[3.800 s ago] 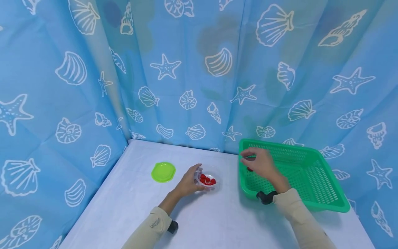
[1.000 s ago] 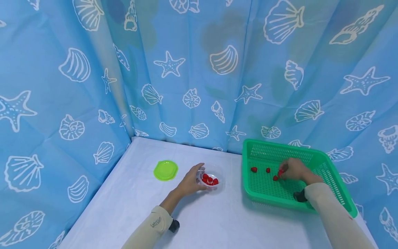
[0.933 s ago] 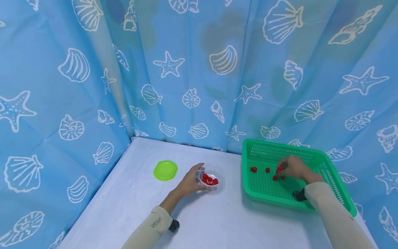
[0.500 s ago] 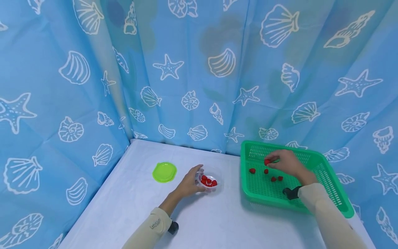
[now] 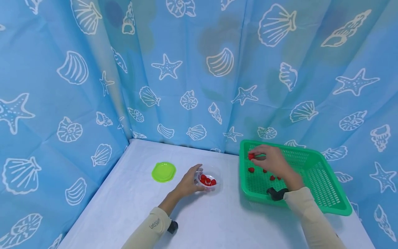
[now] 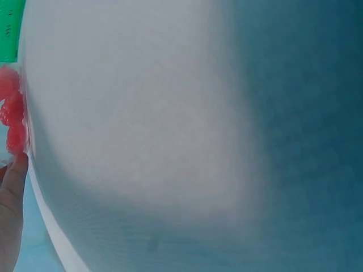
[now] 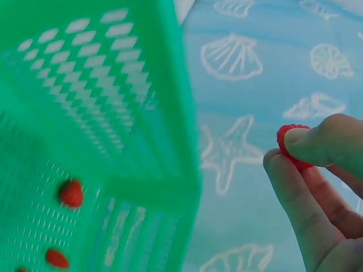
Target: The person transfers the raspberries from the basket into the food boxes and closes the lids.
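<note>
The right hand [image 5: 272,160] pinches one red raspberry [image 5: 251,156] between thumb and fingertips, above the left end of the green perforated basket [image 5: 324,185]. The right wrist view shows the thumb pressing across the berry, much of which is left exposed. The left hand [image 5: 188,183] curves round the near-left side of a clear plastic tub [image 5: 212,171], thumb on one side and fingers on the other, steadying it on the white-covered counter [image 5: 224,221]. A small cluster of raspberries [image 5: 208,181] lies in the tub, and a few loose raspberries [image 5: 251,169] lie scattered on the basket floor, some partly hidden under the right hand. A lime-green lid [image 5: 163,172] lies flat beyond the left hand, apart from the tub.

The likeliest trouble is the pinch: the berry is small and rounded, held by a narrow contact, so a slackening thumb could let it roll out, and too hard a squeeze could shoot it sideways or crush it if it is soft; whether it is real or moulded cannot be told. The basket's raised rim could also catch a low hand and knock the berry loose. The tub looks light, so an uneven squeeze from the left hand could tip it and spill its berries.
</note>
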Tool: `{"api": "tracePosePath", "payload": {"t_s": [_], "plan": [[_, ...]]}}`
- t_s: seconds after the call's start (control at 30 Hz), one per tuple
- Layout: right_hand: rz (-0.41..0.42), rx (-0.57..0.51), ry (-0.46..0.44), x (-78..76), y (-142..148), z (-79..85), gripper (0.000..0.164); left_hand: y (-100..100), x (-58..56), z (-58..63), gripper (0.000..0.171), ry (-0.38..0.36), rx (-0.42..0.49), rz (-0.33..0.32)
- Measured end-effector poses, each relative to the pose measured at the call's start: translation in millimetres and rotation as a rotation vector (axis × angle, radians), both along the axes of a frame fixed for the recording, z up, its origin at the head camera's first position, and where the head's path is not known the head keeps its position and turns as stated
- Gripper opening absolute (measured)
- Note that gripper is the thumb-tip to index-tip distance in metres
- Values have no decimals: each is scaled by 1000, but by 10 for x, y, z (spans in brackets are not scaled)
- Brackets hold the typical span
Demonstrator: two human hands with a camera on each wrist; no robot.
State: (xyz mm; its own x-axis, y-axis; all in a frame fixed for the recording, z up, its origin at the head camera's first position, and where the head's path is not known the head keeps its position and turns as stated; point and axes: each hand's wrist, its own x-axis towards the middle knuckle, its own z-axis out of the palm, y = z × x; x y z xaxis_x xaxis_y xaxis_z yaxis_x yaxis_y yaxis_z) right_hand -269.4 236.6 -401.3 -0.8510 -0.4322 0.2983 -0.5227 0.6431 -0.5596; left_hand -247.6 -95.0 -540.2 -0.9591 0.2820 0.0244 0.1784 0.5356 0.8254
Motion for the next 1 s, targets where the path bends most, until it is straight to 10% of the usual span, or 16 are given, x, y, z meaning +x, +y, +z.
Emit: {"api": "tracePosePath", "payload": {"t_s": [1.0], "plan": [[-28, -175, -174, 246, -1129, -583, 35, -2, -9, -9, 96, -10, 20, 4]]}}
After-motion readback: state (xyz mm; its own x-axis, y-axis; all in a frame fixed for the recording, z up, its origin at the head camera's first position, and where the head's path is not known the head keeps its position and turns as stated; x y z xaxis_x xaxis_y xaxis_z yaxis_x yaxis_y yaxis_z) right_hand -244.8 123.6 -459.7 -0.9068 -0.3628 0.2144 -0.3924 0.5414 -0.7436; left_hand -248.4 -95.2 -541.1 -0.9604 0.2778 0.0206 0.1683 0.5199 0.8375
